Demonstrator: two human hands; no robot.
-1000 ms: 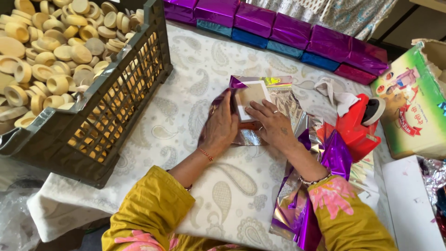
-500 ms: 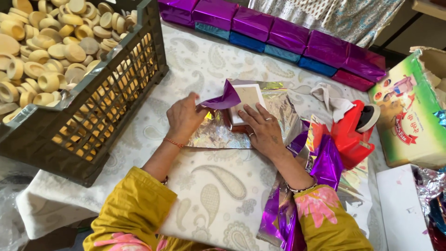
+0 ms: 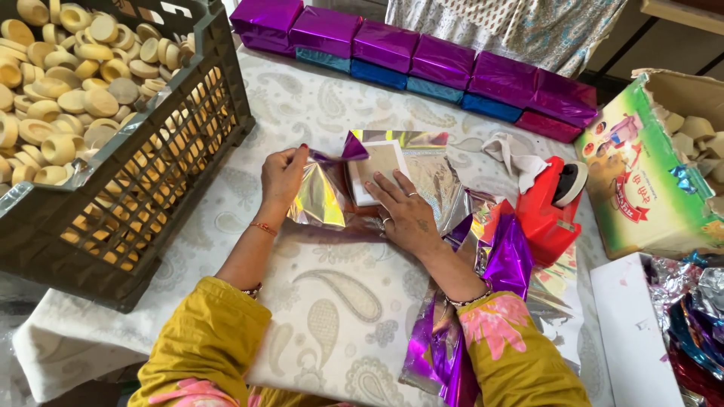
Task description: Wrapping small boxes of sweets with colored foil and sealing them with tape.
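Observation:
A small white box (image 3: 375, 167) lies on a sheet of shiny purple and silver foil wrap (image 3: 320, 202) in the middle of the table. My right hand (image 3: 405, 211) rests flat on the box's near side, pressing it down. My left hand (image 3: 283, 175) pinches the foil's left edge and lifts it up towards the box, so the silver underside faces me.
A dark plastic crate (image 3: 151, 188) full of round tan pieces stands at the left. Purple, blue and red wrapped boxes (image 3: 422, 56) line the far edge. A red tape dispenser (image 3: 549, 205) sits at the right, beside an open green carton (image 3: 645, 177). Loose purple foil (image 3: 505, 252) lies by my right arm.
My left hand has moved off the box to the left, taken the foil's edge and raised it. My right hand has stayed pressing on the box.

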